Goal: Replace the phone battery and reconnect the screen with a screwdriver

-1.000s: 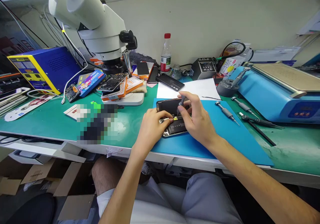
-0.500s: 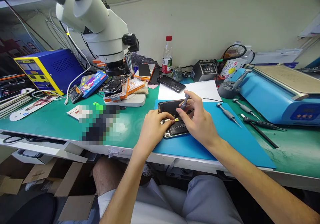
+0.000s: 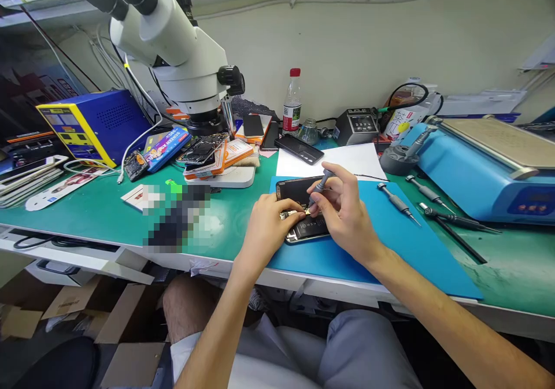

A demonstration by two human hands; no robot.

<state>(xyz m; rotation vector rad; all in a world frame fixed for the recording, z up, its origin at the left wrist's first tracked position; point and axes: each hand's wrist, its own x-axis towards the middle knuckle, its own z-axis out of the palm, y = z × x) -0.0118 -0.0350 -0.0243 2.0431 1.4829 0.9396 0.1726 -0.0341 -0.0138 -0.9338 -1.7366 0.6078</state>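
Observation:
An opened smartphone (image 3: 310,228) lies on the blue mat (image 3: 368,250), its battery and inner parts showing. The detached-looking screen (image 3: 297,189) is raised behind it, partly covered by my hands. My right hand (image 3: 349,215) grips a grey screwdriver (image 3: 321,182), tilted, its tip down among the phone's inner parts. Over the phone's left side rests my left hand (image 3: 269,224), thumb and forefinger closed together close to the screwdriver tip. Whatever lies between those fingertips is too small to make out.
Two more screwdrivers (image 3: 399,204) and black tweezers (image 3: 459,218) lie right of the hands, near a blue heating plate (image 3: 481,175). A microscope (image 3: 186,71) stands at the left above stacked phone parts (image 3: 208,155). Behind are a black phone (image 3: 299,148) and a bottle (image 3: 292,103).
The screwdriver has gone from nearly upright to more tilted, its tip now near my left fingertips. My right fingers have shifted on its handle. The whole view has moved slightly.

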